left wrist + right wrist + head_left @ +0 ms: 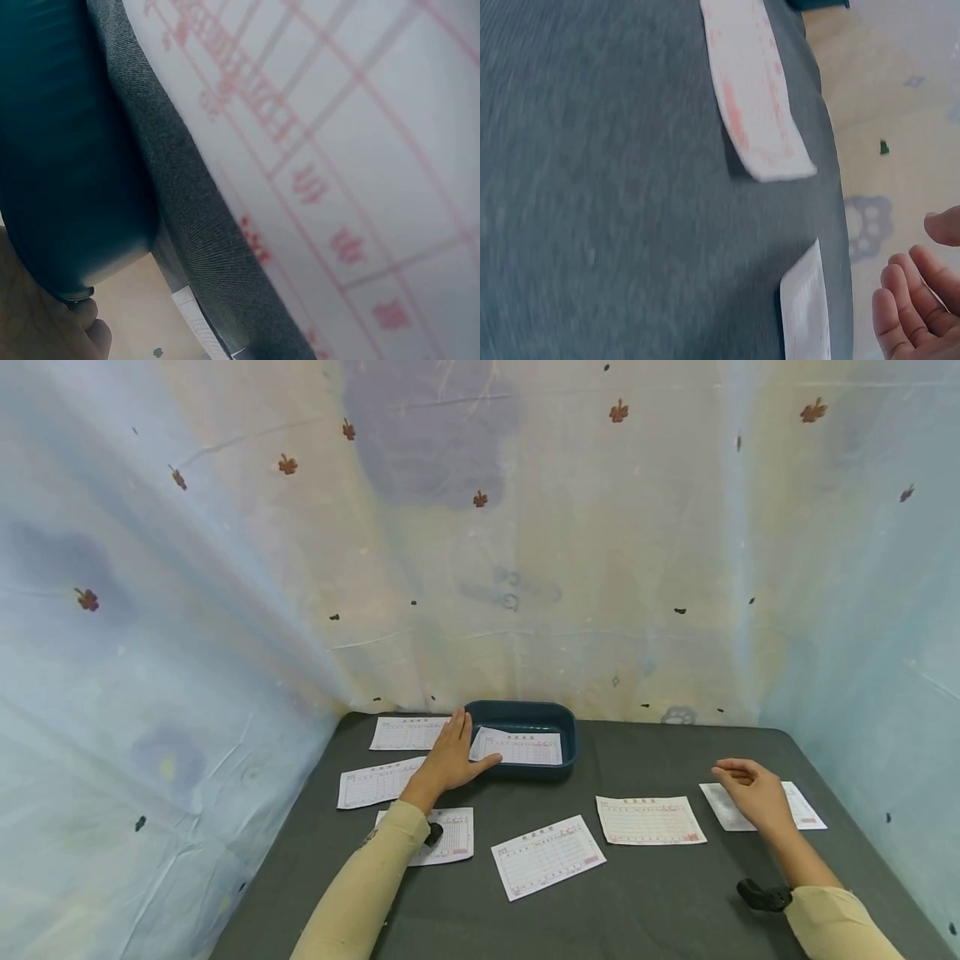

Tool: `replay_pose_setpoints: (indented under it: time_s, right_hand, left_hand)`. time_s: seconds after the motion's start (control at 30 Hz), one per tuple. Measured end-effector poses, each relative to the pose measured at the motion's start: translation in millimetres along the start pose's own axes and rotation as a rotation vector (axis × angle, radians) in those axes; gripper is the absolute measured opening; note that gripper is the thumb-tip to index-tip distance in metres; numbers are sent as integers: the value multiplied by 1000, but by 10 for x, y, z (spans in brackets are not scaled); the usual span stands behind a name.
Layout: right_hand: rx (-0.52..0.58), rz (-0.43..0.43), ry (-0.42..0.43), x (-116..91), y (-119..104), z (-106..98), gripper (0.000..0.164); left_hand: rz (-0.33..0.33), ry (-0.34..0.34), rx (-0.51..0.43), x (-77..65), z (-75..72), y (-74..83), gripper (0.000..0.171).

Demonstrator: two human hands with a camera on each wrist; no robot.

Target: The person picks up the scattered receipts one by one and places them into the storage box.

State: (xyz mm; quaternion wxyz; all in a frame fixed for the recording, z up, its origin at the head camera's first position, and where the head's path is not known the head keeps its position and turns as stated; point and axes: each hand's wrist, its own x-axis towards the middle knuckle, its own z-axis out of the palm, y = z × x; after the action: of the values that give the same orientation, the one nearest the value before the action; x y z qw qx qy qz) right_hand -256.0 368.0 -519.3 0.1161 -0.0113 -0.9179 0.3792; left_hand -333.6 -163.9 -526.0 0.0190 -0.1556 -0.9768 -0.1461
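Observation:
My left hand (450, 762) lies at the left side of a dark blue plastic bin (571, 739), fingers extended and the thumb spread toward its front. In the left wrist view its fingertips (84, 330) are by the bin's rim, and a printed form (337, 150) fills the right side. One printed receipt slip (528, 749) rests tilted inside the bin. Over a white slip (799, 806) at the right hovers my right hand (757, 795), fingers loosely bent. Nothing shows between those fingers in the right wrist view, where two slips lie below.
Two slips (408, 734) (375, 783) lie left of the bin, and another (452, 837) is partly under my left forearm. Nearer the middle are a tilted slip (548, 857) and a pinkish one (650, 821). A patterned curtain (555, 568) hangs behind the dark table (637, 910).

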Motion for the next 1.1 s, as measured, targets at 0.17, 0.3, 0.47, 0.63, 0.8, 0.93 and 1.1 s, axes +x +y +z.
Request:
replay_pose_setpoints:
  time_s: [0.17, 0.3, 0.47, 0.63, 0.8, 0.93, 1.1]
  right_hand:
    - [-34, 13, 23, 7, 121, -95, 47]
    - [-61, 31, 39, 10, 229, -166, 48]
    - [-109, 83, 41, 15, 335, -240, 51]
    - [-149, 123, 28, 15, 428, -322, 57]
    - [-214, 123, 13, 4, 485, -414, 63]
    - [-247, 156, -12, -13, 510, -466, 69]
    - [-283, 224, -72, -31, 539, -502, 77]
  left_hand:
    - [2, -7, -4, 1, 23, -21, 116]
    - [-10, -15, 14, -2, 13, -8, 116]
    - [-13, -15, 25, 7, 34, -20, 116]
    - [-5, -16, 21, 6, 39, -28, 117]
    - [2, -15, -29, -8, 17, -18, 121]
    - [-6, -21, -23, -8, 16, -16, 120]
    - [-15, -21, 6, -9, 12, -14, 117]
